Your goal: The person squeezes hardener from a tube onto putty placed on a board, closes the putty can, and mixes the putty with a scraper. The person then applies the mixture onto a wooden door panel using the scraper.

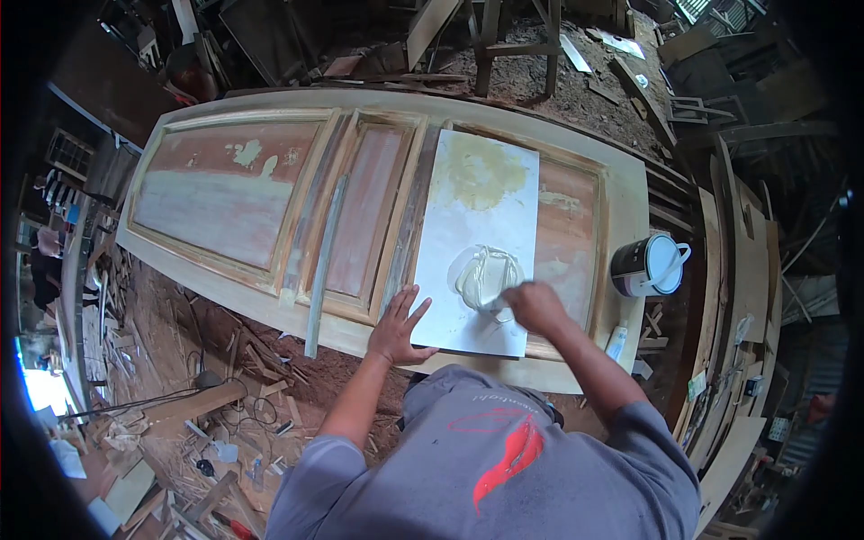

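A white rectangular board (pixel 440 241) lies across a wooden panelled door (pixel 616 207). On it sits a thick mound of creamy white paste (pixel 486 270), and a dried yellowish stain (pixel 477 171) marks its far end. My left hand (pixel 394 331) lies flat with spread fingers at the board's near left corner, holding nothing. My right hand (pixel 535 309) is closed at the right edge of the paste, around what looks like a putty knife. The fist hides most of that tool, and its blade is in the paste.
An open paint can (pixel 650 266) stands at the door's right end, near a small white tube (pixel 616 342). A narrow wood strip (pixel 325 270) lies across the door. Wood scraps and shavings (pixel 261 360) cover the ground. Stacked planks (pixel 747 270) line the right side.
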`<state>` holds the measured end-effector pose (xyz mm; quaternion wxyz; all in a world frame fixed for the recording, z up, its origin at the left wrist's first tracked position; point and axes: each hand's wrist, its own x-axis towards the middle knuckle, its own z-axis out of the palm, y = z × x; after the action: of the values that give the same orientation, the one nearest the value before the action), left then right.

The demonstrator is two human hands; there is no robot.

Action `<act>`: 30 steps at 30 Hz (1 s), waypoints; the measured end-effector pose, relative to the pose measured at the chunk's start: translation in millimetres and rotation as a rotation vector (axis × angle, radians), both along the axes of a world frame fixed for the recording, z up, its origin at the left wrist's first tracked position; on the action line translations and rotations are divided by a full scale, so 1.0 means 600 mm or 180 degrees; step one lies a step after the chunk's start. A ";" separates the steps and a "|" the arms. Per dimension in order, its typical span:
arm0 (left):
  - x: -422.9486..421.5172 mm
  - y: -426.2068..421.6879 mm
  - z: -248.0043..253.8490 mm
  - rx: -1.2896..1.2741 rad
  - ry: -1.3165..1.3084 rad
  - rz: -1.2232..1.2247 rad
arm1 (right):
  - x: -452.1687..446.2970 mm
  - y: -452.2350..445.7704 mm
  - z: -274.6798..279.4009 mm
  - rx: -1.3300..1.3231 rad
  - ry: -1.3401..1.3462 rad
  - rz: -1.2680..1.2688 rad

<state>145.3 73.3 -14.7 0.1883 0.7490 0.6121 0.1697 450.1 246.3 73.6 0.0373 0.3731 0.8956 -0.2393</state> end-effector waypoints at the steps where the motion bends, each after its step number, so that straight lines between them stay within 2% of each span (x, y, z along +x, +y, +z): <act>1: 0.000 0.000 -0.001 0.0006 0.0017 0.0001 | -0.005 0.024 0.000 0.0191 0.0114 -0.0233; 2: 0.000 0.001 -0.002 0.0013 0.0036 -0.0001 | -0.012 0.039 -0.020 0.0664 0.0679 -0.0390; 4: 0.000 -0.002 -0.004 0.0042 0.0044 -0.0013 | -0.031 0.054 -0.073 0.1028 0.1124 -0.0461; 6: -0.001 0.000 -0.008 0.0110 0.0011 -0.0017 | -0.031 0.007 -0.113 0.0588 0.0589 -0.0343; 7: -0.002 0.002 -0.008 0.0110 -0.0007 -0.0033 | -0.026 -0.013 -0.120 0.0358 0.0461 0.0065; 10: -0.002 -0.001 -0.006 0.0103 -0.0075 -0.0039 | -0.001 -0.048 -0.069 -0.0055 0.0232 0.0174; 14: -0.004 -0.001 0.005 0.0131 -0.0083 -0.0030 | -0.027 0.042 0.002 0.0403 0.0311 -0.0200; 16: -0.003 -0.001 0.009 0.0145 -0.0071 -0.0025 | -0.056 0.062 -0.030 0.0914 0.1222 -0.0615; 18: -0.002 -0.001 0.011 0.0141 -0.0050 -0.0027 | -0.054 0.050 -0.104 0.0783 0.0600 -0.0237; 19: -0.003 0.002 0.011 0.0137 -0.0048 -0.0035 | -0.054 0.016 -0.094 0.0600 0.0311 -0.0047; 20: -0.004 0.002 0.011 0.0127 -0.0053 -0.0030 | -0.044 -0.006 -0.122 0.0477 0.0553 0.0224; 22: -0.004 -0.002 0.008 0.0121 -0.0070 -0.0017 | -0.027 -0.037 -0.086 0.0086 0.0375 0.0309; 26: -0.004 -0.001 0.008 0.0136 -0.0080 -0.0019 | -0.032 0.034 0.003 0.0193 0.0016 -0.0062; 28: -0.003 -0.001 0.010 0.0133 -0.0076 -0.0009 | -0.051 0.052 -0.025 0.0724 0.0886 -0.0453; 30: -0.002 -0.001 0.011 0.0121 -0.0083 -0.0012 | -0.056 0.024 -0.092 0.0689 0.0687 -0.0192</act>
<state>143.9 72.8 -8.3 0.1823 0.7513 0.6049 0.1908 416.3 260.8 18.5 -0.1069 0.3738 0.9034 -0.1811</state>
